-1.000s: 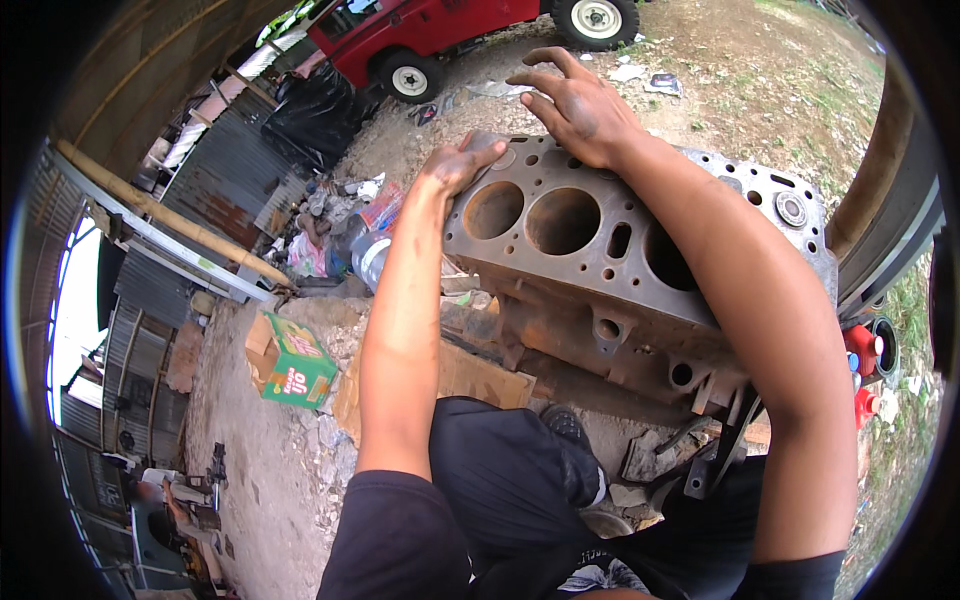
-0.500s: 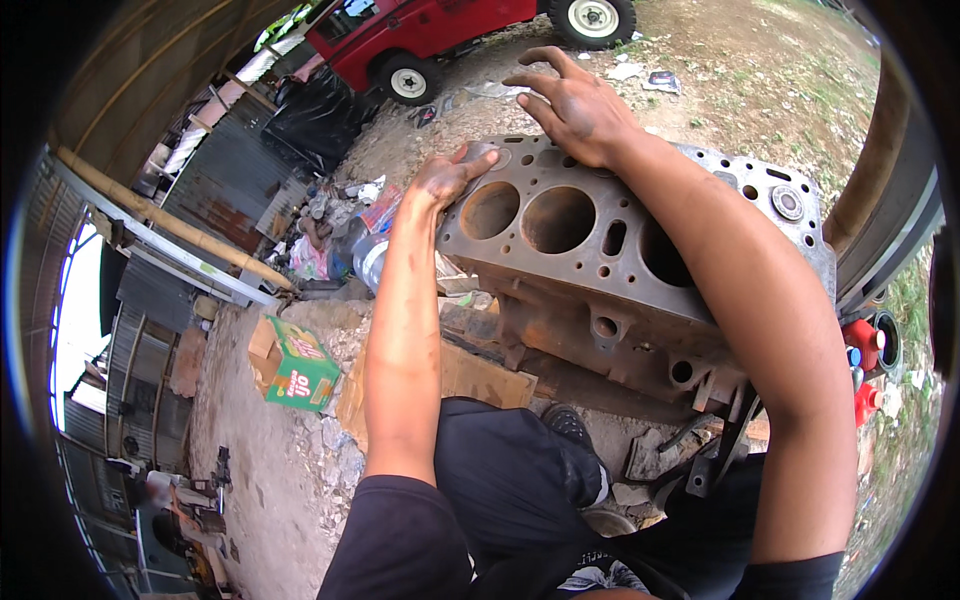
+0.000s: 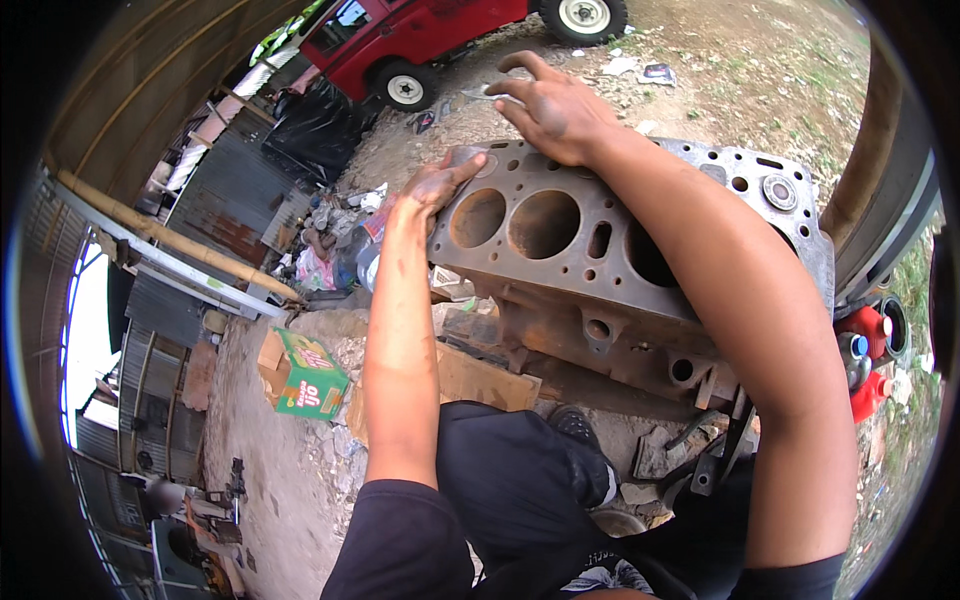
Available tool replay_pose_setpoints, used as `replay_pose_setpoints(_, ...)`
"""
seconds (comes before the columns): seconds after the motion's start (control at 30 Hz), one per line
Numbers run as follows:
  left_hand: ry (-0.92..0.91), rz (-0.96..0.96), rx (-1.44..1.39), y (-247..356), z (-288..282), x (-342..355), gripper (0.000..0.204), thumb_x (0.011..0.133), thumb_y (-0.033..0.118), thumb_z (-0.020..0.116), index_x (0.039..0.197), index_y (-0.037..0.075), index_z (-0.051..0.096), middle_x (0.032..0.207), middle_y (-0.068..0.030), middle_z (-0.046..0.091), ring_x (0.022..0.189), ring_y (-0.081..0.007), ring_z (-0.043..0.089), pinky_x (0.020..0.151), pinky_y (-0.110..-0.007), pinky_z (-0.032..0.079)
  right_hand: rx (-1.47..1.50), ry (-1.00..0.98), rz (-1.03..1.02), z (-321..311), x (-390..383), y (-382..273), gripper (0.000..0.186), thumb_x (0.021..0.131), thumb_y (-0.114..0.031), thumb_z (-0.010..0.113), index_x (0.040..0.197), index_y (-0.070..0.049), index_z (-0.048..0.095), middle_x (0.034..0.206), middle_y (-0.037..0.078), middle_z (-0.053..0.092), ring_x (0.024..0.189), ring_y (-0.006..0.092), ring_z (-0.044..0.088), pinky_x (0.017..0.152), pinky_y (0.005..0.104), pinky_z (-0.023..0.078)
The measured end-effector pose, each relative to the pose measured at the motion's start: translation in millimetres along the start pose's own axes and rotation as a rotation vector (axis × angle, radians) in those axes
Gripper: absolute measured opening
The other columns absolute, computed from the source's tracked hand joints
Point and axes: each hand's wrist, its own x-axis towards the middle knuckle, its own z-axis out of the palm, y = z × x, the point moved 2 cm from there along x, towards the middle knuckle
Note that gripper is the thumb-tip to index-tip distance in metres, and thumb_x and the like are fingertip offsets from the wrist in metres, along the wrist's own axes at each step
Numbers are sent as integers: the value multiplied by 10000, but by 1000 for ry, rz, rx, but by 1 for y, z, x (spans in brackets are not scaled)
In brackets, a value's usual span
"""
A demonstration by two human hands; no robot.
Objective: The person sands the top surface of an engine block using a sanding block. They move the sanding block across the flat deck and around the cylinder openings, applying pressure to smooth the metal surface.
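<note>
My left hand (image 3: 435, 185) grips the far left corner of a rusty engine block (image 3: 515, 274), thumb over the top beside a round disc-like piece partly under it. My right hand (image 3: 548, 115) is open, fingers spread and bent above the far edge, nothing visible in them; its forearm crosses the top face and hides part of the bores. Large round cylinder bores (image 3: 542, 225) open in that face, among smaller holes. A round ringed fitting (image 3: 780, 191) sits at the block's right end. The block rests low in front of my legs, over a dark metal support.
Red off-road vehicle (image 3: 430, 32) behind; post (image 3: 860, 170) and plastic containers (image 3: 865, 330) right. Green carton (image 3: 310, 375), cardboard (image 3: 490, 380) and scattered debris (image 3: 315, 260) left. Corrugated shelter (image 3: 140, 300) with a partly visible person (image 3: 160, 500) at far left.
The view has tilted slightly. My hands and the block's top appear a little farther left in the picture; the left hand keeps its grip and the right stays spread.
</note>
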Motion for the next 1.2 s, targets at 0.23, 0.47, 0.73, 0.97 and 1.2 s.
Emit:
replay_pose_setpoints(0.23,-3,-23,-45,-1,-6,11,784,936,413,889,1505,-8,550,1347,-168,714,1173,-253,723,1036,-409,600,-8,-16,-47,3,3,-3,399,1117,-390,560,1373,-136,732,1547,162,562,1250,436,681,1093,518,545)
replay_pose_setpoints(0.47,204,-26,23,2,-3,19,795,877,425,941,1451,-4,598,1294,-162,735,1159,-274,725,974,-442,629,-41,4,-57,5,6,-2,396,1113,-377,564,1404,-161,723,1556,157,553,1251,415,687,1099,514,541)
replay_pose_setpoints(0.73,6,3,-26,-1,-2,-8,742,926,377,909,1475,-8,591,1361,-180,718,1207,-271,717,1051,-396,595,-42,2,-7,-7,2,5,409,1119,-388,548,1405,-149,716,1569,162,535,1250,425,684,1107,524,535)
replay_pose_setpoints(0.97,-4,-44,-95,-3,-8,10,683,951,319,890,1468,5,573,1312,-149,740,1120,-257,754,983,-403,633,-58,-74,-75,0,4,-9,416,1135,-401,522,1415,-151,702,1587,150,524,1247,426,686,1086,533,546)
replay_pose_setpoints(1.2,89,-35,83,5,-7,49,972,888,309,947,1624,-41,418,1383,-182,721,1209,-267,724,1028,-391,600,-61,-53,-16,-1,5,-7,413,1143,-413,517,1421,-170,701,1595,167,513,1290,428,661,1126,519,520)
